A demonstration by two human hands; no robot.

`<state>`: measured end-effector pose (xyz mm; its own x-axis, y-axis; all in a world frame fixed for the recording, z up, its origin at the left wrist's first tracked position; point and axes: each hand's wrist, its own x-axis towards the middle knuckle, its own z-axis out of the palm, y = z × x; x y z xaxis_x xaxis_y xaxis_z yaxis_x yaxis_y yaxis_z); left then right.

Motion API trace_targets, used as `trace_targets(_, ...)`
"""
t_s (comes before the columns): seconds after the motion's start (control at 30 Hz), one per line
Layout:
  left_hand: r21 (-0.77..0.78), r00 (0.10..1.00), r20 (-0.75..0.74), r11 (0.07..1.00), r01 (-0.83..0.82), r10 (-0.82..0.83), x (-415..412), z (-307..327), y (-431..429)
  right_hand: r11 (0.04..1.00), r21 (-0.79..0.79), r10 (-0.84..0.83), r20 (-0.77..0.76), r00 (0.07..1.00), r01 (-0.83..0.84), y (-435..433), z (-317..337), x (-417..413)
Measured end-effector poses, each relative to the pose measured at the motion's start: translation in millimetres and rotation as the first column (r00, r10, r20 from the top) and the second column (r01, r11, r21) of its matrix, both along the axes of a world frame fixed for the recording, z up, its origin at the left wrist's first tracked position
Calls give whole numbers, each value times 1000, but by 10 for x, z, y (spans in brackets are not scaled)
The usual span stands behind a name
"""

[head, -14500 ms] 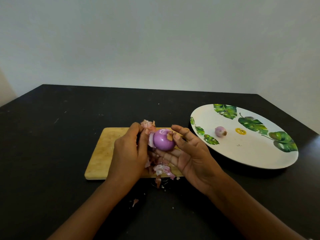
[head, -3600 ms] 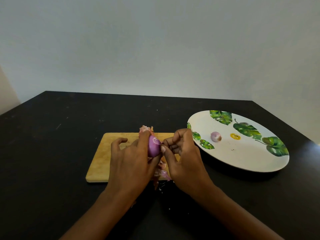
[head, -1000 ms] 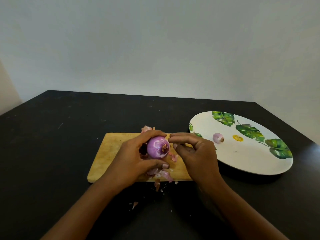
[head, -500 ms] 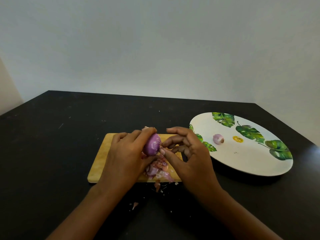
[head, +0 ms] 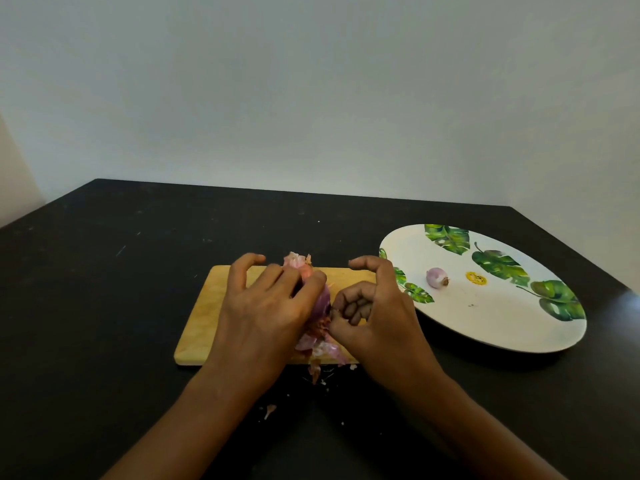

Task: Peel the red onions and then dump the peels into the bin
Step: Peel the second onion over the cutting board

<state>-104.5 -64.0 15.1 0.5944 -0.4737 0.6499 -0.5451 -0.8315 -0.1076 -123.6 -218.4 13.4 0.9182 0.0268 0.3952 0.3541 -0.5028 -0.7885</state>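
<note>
My left hand grips a purple red onion just above the wooden cutting board; most of the onion is hidden behind my fingers. My right hand is right beside it, thumb and curled fingers pinching at the onion's lower end, index finger raised. Loose pink and brown peels lie heaped under the onion at the board's front edge, and more peels poke up behind my left hand. A small peeled onion lies on the white leaf-patterned plate.
The board and plate sit on a black table against a pale wall. Small peel scraps lie on the table in front of the board. A yellow sticker marks the plate. No bin is in view.
My left hand has lowered and turned the onion so less of it shows. My right hand has curled its fingers tighter and dropped to the onion's lower end.
</note>
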Motion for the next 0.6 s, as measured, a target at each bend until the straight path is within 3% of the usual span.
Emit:
trace_targets(0.17,-46,998,-69,999,-17,14,-10,-9,-15,999,1,-38,90,995,38,34,-1,-18)
trace_targets(0.33,-252,966,-257,967,-28,-39,-12,0,-40,1000,17,-8,176,984,5,32,42,-47)
trace_targets(0.43,-422,874,-476,898,-124,-103,-40,93,-72,1000,19,-7,225,974,3,9,30,-35)
trace_targets(0.6,-650,699,-614,738,-183,-367,23,94,-28,997,74,13,267,964,-34,8,40,-56)
